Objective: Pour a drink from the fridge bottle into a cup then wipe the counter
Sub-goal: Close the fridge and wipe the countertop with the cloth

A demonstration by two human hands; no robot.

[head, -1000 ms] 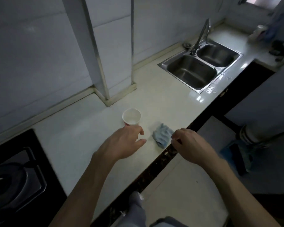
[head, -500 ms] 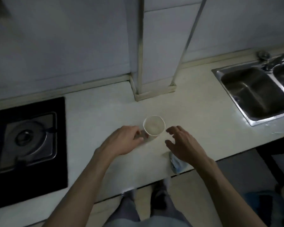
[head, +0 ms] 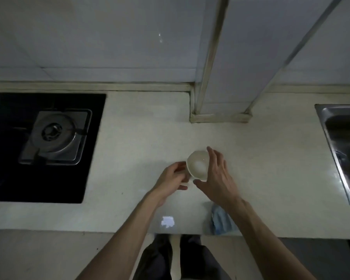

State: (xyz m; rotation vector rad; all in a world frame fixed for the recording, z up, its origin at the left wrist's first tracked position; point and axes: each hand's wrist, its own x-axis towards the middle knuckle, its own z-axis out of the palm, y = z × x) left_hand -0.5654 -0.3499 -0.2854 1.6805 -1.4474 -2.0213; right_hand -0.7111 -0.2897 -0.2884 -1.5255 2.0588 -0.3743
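A white cup (head: 197, 165) stands on the pale counter (head: 150, 142), its open mouth facing up. My left hand (head: 171, 179) grips its left side and handle. My right hand (head: 215, 174) wraps around its right side, fingers curled along the rim. A crumpled blue cloth (head: 221, 220) lies at the counter's front edge, partly hidden under my right forearm. No bottle is in view.
A black gas hob (head: 49, 138) with a metal burner fills the left of the counter. A steel sink (head: 343, 146) sits at the right edge. A tiled pillar (head: 220, 114) juts onto the counter behind the cup. My legs show below the counter edge.
The view has swung left to face the counter squarely. My right hand left the cloth and came up against the cup; my left hand stayed at the cup's left side.
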